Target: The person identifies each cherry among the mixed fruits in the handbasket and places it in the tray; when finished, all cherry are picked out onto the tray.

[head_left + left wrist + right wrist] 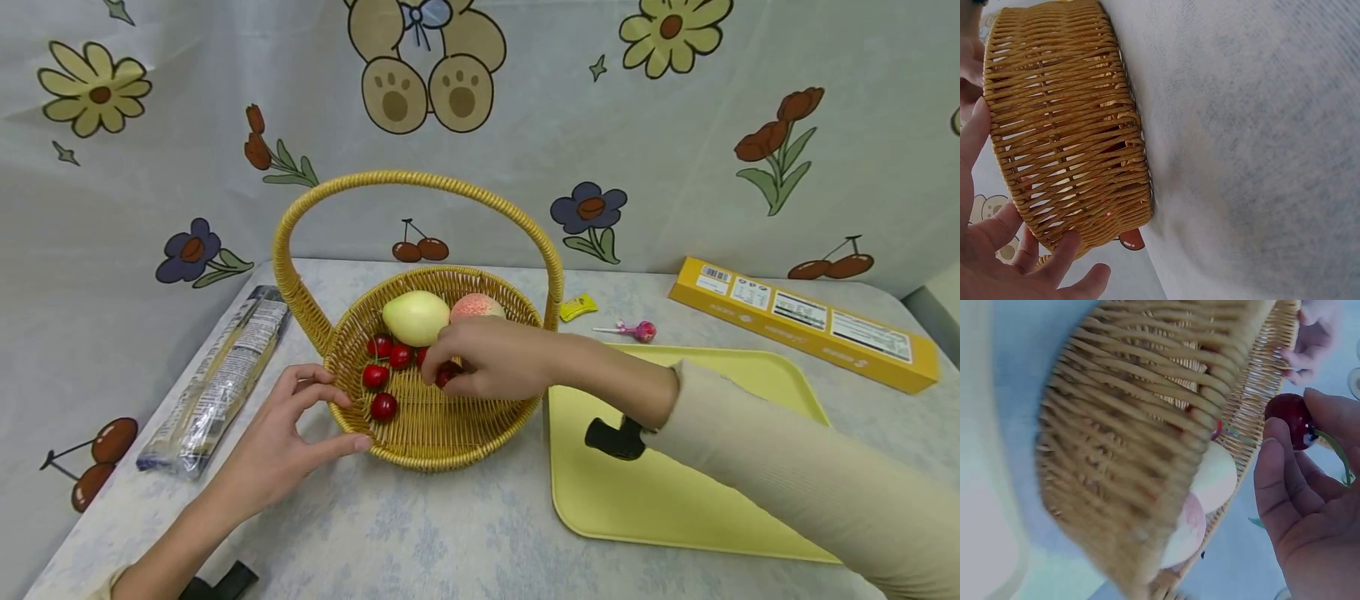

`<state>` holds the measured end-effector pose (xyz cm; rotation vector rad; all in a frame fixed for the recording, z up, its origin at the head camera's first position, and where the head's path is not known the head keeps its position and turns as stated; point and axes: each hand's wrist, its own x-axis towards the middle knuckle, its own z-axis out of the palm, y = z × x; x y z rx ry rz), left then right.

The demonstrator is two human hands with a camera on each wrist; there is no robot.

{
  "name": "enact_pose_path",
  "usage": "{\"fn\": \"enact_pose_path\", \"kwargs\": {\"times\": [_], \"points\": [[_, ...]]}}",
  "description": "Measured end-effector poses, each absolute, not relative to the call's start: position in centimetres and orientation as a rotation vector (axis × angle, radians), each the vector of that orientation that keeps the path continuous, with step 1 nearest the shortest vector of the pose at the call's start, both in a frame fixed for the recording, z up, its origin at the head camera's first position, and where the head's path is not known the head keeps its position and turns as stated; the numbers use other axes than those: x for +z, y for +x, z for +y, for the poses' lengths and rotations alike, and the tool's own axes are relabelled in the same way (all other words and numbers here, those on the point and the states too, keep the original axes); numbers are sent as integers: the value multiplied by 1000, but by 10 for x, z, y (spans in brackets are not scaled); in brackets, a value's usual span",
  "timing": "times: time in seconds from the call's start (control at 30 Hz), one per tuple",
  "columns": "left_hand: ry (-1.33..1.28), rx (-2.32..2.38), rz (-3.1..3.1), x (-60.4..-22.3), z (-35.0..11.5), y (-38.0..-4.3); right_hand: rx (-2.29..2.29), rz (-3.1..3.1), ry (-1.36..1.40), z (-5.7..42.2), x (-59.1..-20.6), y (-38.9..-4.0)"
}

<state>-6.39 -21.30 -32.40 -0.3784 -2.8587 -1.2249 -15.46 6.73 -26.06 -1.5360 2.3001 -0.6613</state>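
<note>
A yellow wicker basket (442, 462) with a tall arched handle holds a pale yellow-green fruit (415, 317), a pink peach (477, 307) and several red cherries (384, 407). Inside it, my right hand (495, 358) pinches a dark red cherry (1292, 419) between thumb and fingertips; its green stem shows in the right wrist view. At the basket's left front, my left hand (281, 446) has its fingers spread, with thumb and fingertips resting on the rim. In the left wrist view those fingers lie against the woven side (1066, 125).
Right of the basket lies a yellow tray (645, 500), under my right forearm. Behind it are a lollipop (643, 332), a small yellow wrapped candy (577, 307) and a long yellow box (802, 325). A clear-and-blue plastic packet (217, 379) lies on the left. A printed cloth (525, 167) hangs behind.
</note>
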Motion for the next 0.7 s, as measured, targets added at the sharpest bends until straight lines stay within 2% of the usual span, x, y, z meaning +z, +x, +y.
{"fn": "enact_pose_path", "kwargs": {"times": [0.17,0.37,0.7], "points": [[-379,-1214,-2863,-324,-214,-63,-783,2378,-1495,106,-260,-136],[-378,-1214,-2857,-324,-215,-62,-853,2434,-1308,153,-261,-119],[-407,-1220,-2845,-325,-213,-64,-795,2513,-1086,217,-280,-136]]}}
